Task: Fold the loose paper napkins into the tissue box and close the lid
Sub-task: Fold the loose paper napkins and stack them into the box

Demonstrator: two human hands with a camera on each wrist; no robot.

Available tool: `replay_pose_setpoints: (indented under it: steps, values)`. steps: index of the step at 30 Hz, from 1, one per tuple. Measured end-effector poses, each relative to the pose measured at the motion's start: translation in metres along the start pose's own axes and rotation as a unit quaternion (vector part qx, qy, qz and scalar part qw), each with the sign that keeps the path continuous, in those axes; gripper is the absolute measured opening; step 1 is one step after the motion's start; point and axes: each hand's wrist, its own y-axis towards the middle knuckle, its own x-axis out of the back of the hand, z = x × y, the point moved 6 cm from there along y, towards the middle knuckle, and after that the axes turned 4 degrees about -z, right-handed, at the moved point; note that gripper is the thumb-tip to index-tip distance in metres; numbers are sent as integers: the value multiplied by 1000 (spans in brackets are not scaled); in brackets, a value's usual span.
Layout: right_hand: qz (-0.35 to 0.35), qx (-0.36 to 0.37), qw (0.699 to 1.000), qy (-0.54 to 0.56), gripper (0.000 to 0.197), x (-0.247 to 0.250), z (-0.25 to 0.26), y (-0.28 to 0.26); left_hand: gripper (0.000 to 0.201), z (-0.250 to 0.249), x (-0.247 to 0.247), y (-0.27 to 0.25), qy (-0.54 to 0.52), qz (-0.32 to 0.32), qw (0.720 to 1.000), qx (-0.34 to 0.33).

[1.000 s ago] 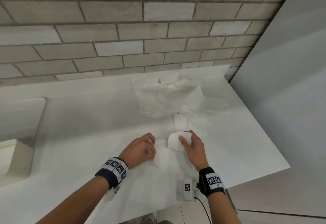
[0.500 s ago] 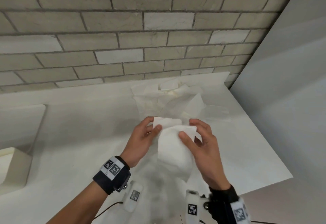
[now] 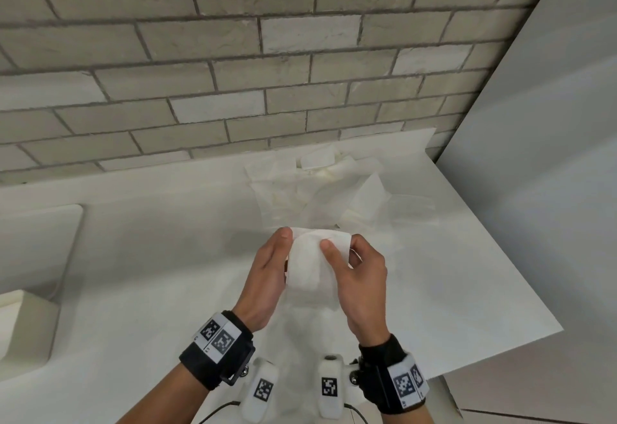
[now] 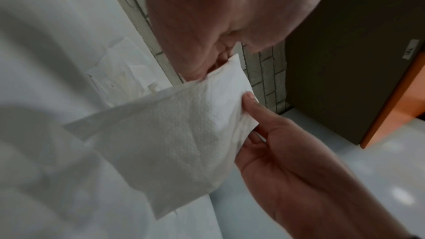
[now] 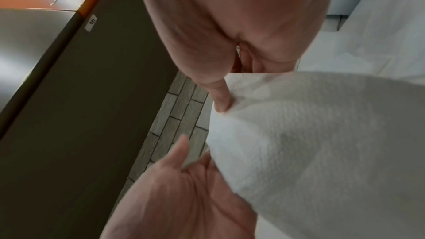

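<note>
I have one white paper napkin (image 3: pixel 312 266) lifted off the counter, held up between both hands in front of me. My left hand (image 3: pixel 267 276) grips its left edge, thumb tip at the top corner and the fingers curled behind the sheet. My right hand (image 3: pixel 359 276) pinches the right edge, thumb pressed on the front face and the fingers folded behind. The napkin bows outward toward me between the two grips, and its lower part hangs loose below my palms.

Beyond my hands, at the back of the white countertop (image 3: pixel 150 256) and up against the brick-pattern wall (image 3: pixel 233 56), lies the heap of loose napkins (image 3: pixel 320 196), crumpled and overlapping; one sheet stands up at an angle on its right side. The held napkin covers the near edge of that heap from my head view. I cannot make out a tissue box with any certainty; a pale blocky shape sits at the top of the heap, but white on white it may be only folded paper.

To my far left the counter dips into a basin (image 3: pixel 36 240), with a cream rectangular block (image 3: pixel 26 323) beside it. A plain grey panel (image 3: pixel 534 156) closes off the counter on the right.
</note>
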Motion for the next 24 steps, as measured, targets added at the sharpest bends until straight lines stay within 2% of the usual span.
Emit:
replay_pose_setpoints:
  steps: [3,5,7,8,9,10,11,12,13,16,18,20,21,22,24]
  values:
    - [-1,-20,1000,24,12,-13,-6,-3,25,1,-2,-2,58,-8,998,-36]
    - [6,-33,998,48,13,-19,-15,6,21,10,5,2,124,-33,990,-60]
    - [-18,-11,1000,-2,16,-10,-33,30,23,19,20,6,148,-69,985,-59]
    - [-27,3,997,-74,18,-1,-46,47,24,23,29,7,144,-86,985,-48]
    - [-23,9,982,-188,21,11,-63,65,24,25,37,7,140,-101,984,-36]
    - [-2,8,949,-316,31,23,-82,81,23,27,46,7,139,-113,984,-26]
    - [35,4,902,-430,45,34,-100,93,22,28,54,7,143,-122,982,-22]
    - [75,-2,860,-505,55,44,-116,102,22,28,61,5,148,-128,981,-19]
    - [99,-6,833,-544,57,52,-125,107,22,28,67,4,149,-132,980,-15]
    - [107,52,803,-584,29,61,-126,108,22,31,82,2,142,-140,980,3]
    - [126,91,798,-582,15,58,-124,97,21,34,88,-1,141,-144,979,7]
    - [183,110,796,-567,8,51,-124,80,21,36,93,-3,143,-150,978,9]
    - [211,103,805,-545,3,48,-122,71,20,36,94,-5,145,-153,978,7]
    - [227,95,821,-515,7,45,-115,63,19,34,96,-5,146,-159,976,3]
    - [223,100,861,-446,17,39,-89,53,16,28,99,-4,145,-175,974,-10]
